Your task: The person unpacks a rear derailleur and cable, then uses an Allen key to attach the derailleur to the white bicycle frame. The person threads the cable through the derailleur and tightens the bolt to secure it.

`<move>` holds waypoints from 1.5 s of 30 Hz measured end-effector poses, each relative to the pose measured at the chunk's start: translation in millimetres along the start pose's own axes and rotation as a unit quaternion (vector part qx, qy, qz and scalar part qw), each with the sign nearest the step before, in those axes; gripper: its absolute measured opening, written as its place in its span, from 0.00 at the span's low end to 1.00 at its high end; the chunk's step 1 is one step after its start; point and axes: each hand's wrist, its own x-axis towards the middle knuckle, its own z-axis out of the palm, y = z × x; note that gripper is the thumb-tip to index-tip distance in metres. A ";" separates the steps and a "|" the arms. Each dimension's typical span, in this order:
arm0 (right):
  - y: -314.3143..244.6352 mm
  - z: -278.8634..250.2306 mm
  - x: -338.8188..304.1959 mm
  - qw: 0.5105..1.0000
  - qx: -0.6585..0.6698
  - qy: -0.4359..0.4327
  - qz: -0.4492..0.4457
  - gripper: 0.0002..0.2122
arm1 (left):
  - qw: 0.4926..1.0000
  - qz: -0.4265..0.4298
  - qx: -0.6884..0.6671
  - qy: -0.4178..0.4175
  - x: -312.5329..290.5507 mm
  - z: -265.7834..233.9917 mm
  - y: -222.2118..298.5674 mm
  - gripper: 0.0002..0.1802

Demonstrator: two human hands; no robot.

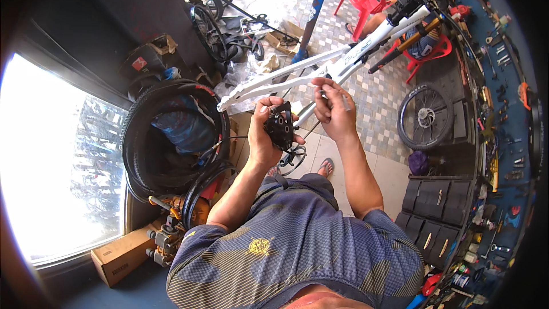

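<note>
My left hand (264,131) is wrapped round a black bicycle part (279,128) with round holes in its plate; its exact kind is unclear. Close by on the right, my right hand (336,109) has its fingers curled together. Something small and greyish shows at those fingers, too small to name. Just beyond both hands a white bicycle frame (269,84) slants up to the far right. A blue repair stand post (313,18) rises behind the frame. Thin dark cables run near the black part.
Black tyres (134,137) are stacked at the left beside a bright window. A cardboard box (127,254) lies below them. On the right are a bicycle wheel (424,117), black bins (434,203) and a blue tool board (506,109). Red chairs (366,7) stand far back; a person sits there.
</note>
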 end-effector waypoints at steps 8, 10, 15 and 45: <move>-3.0 -10.4 -15.7 0.982 -0.172 -0.073 0.025 0.19 | 1.000 0.007 0.020 0.000 1.0 0.8 0.7 0.17; -3.8 0.8 -22.6 0.921 -0.386 -0.059 -0.005 0.22 | 0.999 0.008 0.028 0.016 0.6 4.1 0.0 0.17; -15.7 23.9 -35.2 0.821 -0.566 -0.060 -0.043 0.23 | 0.997 0.036 0.061 0.044 4.4 -2.4 -9.0 0.17; 7.1 26.6 -42.9 0.847 -0.512 -0.043 -0.135 0.13 | 0.995 0.061 0.061 0.057 5.4 6.5 -2.7 0.17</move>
